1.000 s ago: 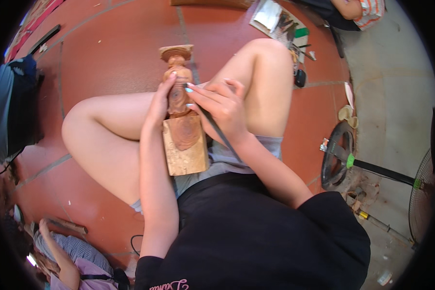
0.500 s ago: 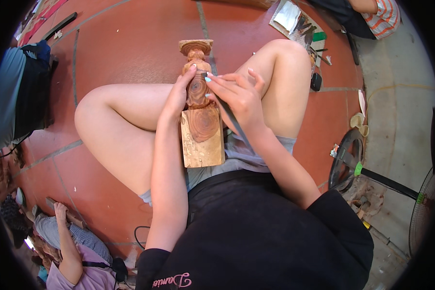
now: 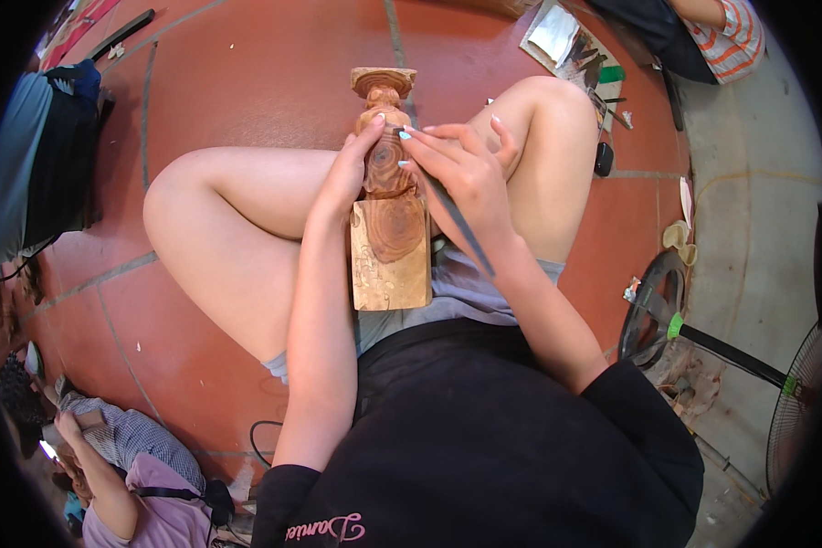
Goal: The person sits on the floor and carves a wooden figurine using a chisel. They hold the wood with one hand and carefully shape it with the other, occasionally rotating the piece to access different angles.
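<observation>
A carved wooden post point(image 3: 393, 260) lies lengthwise between my bent legs. Its near end is a square block with pale wood and dark rings, its middle is rounded, and a flared square cap tops the far end. My left hand point(image 3: 349, 169) is closed around the left side of the rounded part, thumb on top. In my right hand point(image 3: 470, 178) a slim dark flat tool, like a file point(image 3: 466, 236), is pinched between thumb and fingers. The tool's far tip meets the rounded wood near my left thumb; its other end reaches back along my right forearm.
A board with assorted tools point(image 3: 571, 55) lies on the red tiled floor at the far right. A fan point(image 3: 726, 347) stands at the right. Other people sit nearby: one in purple point(image 3: 169, 498) at lower left, one in a striped sleeve point(image 3: 731, 41) at far right.
The view has shifted slightly, so the post and my hands appear a little farther right. Both grips stay the same. The hand of the person at lower left has moved left and nearer.
</observation>
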Demonstrator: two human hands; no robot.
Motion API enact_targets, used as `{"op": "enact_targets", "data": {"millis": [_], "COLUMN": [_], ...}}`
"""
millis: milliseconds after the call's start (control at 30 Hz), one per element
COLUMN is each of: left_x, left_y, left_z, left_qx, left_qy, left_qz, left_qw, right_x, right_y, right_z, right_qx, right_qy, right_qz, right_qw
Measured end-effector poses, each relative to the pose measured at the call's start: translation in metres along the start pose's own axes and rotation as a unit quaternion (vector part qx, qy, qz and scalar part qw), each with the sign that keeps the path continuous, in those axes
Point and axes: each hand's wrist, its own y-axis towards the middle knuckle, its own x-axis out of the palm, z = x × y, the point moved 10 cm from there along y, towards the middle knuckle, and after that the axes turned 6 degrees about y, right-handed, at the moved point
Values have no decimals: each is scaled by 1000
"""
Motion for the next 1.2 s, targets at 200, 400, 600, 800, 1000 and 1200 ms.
{"op": "enact_targets", "data": {"millis": [200,400,600,800,1000,1200], "left_x": [0,2,3,-1,2,-1], "left_y": [2,0,2,3,2,0], "left_z": [-9,-4,-1,-2,-1,-4], "left_qx": [-26,-13,2,0,-5,-41], "left_qy": [-5,1,9,27,11,52], "left_qz": [-6,-29,-45,8,-30,-11], "left_qw": [1000,999,999,1000,999,998], "right_x": [-3,-3,8,4,2,8], "right_y": [-27,-5,-5,-24,6,-15], "right_z": [-25,-22,-17,-34,-15,-23], "right_qx": [5,-21,-18,-7,-35,-13], "right_qy": [-2,2,-10,-1,-32,-11], "right_qz": [-29,-43,-41,-81,-35,-51], "right_qw": [1000,999,999,997,998,999]}}
